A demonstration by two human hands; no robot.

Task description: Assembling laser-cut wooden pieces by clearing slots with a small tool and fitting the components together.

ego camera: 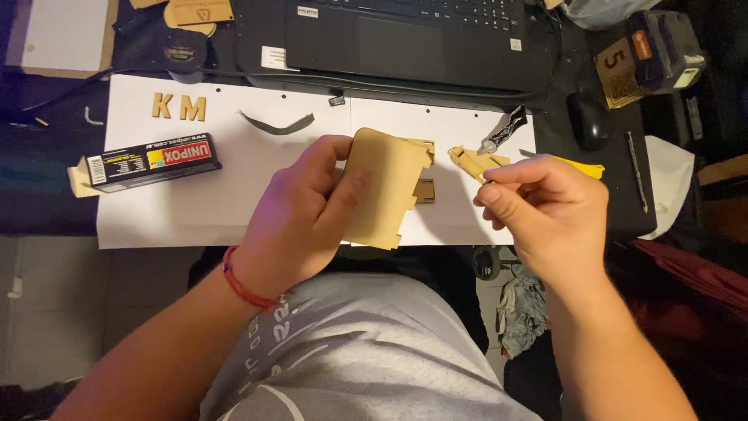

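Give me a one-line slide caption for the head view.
Left hand holds a notched wooden panel; right hand pinches a small wooden piece above white paper.

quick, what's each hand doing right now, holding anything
Left hand: closed on a flat notched wooden panel, held upright.
Right hand: fingertips pinched on a small wooden piece.

The left hand (300,214) covered the near-left part of the notched wooden panel (386,187). A small wooden frame (425,191) showed only partly behind that panel. What the right hand's fingers (499,183) pinched was too thin to tell. The laptop (405,35) was cut off by the top edge.
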